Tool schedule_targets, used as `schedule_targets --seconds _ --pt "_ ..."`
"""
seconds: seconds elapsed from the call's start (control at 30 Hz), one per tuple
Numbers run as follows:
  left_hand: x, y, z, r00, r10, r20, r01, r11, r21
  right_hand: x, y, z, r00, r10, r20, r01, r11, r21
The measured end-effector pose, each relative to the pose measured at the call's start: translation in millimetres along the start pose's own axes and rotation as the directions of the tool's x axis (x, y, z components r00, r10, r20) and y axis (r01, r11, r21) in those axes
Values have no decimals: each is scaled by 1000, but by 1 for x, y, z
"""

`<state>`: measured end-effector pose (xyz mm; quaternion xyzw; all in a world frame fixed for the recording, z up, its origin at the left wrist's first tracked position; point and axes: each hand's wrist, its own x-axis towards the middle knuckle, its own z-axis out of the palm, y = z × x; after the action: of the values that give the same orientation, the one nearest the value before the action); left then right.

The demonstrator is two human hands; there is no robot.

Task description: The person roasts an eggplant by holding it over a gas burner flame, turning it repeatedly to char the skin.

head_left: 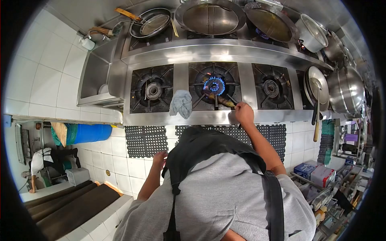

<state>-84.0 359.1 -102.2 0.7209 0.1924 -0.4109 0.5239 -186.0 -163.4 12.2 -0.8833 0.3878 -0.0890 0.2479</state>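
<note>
Right hand [243,113] is at the stove's [181,119] front edge, fingers closed around the near end of a stick-like object [220,99]. Its far end reaches into the blue flame of the middle burner [214,84]; can't tell what the object is.

Left hand [159,159] hangs low over the tiled floor [116,160], fingers loosely curled, holding nothing, well apart from the stove.

Grey cloth [181,103] lies on the stove's front strip between the left burner [152,89] and the lit middle one, draped toward the front edge. Right burner [271,86] is unlit.

Ladle [316,108] hangs down over the front edge at the stove's right end, beside a stack of steel pots [346,90]. Large pans [210,17] sit along the back row.

Black rubber mats [145,140] are on the floor below the front edge. Blue barrel [88,133] stands off to the left, and another person [40,162] bends over at far left.
</note>
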Motion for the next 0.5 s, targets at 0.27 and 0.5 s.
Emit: schedule_targets --seconds 0.27,0.5 --pt "-4 -14 -4 1000 9 -2 -9 998 60 14 5 -4 994 68 91 -76 994 82" --pt "-7 -18 0 1000 30 -7 -29 998 59 18 29 15 994 45 103 -59 989 138"
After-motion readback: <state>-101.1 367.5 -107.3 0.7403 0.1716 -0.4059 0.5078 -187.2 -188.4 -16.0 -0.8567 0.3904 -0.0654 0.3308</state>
